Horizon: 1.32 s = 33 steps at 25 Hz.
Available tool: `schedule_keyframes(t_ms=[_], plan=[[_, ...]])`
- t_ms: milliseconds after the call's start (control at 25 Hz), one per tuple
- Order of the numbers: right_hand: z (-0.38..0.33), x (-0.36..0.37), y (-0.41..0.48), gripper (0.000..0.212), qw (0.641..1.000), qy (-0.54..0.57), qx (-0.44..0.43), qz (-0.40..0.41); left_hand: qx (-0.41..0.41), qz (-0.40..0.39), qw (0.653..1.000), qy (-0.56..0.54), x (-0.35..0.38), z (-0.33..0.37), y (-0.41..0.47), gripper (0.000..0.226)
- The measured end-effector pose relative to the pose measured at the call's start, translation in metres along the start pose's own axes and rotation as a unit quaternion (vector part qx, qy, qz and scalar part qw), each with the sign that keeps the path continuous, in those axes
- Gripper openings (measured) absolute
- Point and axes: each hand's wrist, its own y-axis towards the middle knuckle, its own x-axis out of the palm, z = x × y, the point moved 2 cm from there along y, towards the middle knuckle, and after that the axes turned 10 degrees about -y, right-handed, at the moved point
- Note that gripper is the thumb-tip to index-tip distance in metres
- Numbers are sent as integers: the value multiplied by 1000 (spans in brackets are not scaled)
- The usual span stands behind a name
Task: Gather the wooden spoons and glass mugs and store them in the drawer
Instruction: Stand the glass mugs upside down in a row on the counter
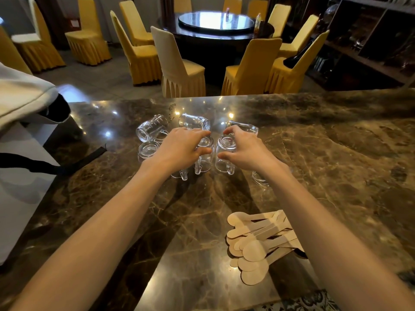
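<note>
Your forearms enter from the bottom edge and extend over the marble counter (336, 153). Beside your right forearm, near the front edge, the wooden spoons (258, 241) lie in one loose pile, bowls to the left, handles partly hidden under the arm.

Farther in, the glass mugs form a cluster. Your left hand (179, 147) is curled over the centre-left mug (203, 162), thumb and fingertips closed on its upturned base. Your right hand (244, 151) grasps the centre-right mug (224, 161) in the same way. Both mugs stand inverted, side by side, handles toward you.

Three more mugs lie on their sides just behind the hands: one at the left (152, 130), one in the middle (194, 123), one at the right (243, 126). A further inverted mug (147, 150) stands left of your left wrist.

A white bag (20, 104) with a black strap sits at the counter's left end. Yellow-covered chairs (179, 70) stand beyond the counter.
</note>
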Motion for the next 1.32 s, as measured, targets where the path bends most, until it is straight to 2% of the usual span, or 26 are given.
schedule_keyframes(t_ms=[280, 640, 840, 920, 1120, 1320], plan=[[2, 4, 4, 63, 1000, -2, 6, -7, -7, -3, 1000, -11, 5, -5, 2, 55], [10, 14, 3, 65, 999, 27, -4, 33, -20, -24, 998, -62, 10, -14, 2, 58], [15, 15, 1, 73, 999, 39, -15, 26, -3, -30, 999, -29, 6, -9, 4, 57], [23, 9, -5, 73, 998, 48, -11, 49, 12, -22, 999, -27, -2, -3, 10, 57], [58, -9, -28, 57, 981, 112, 40, 154, 68, -10, 997, -42, -12, 33, 49, 51], [96, -10, -47, 52, 971, 111, 112, 182, 95, -46, 994, 6, 7, 66, 91, 48]])
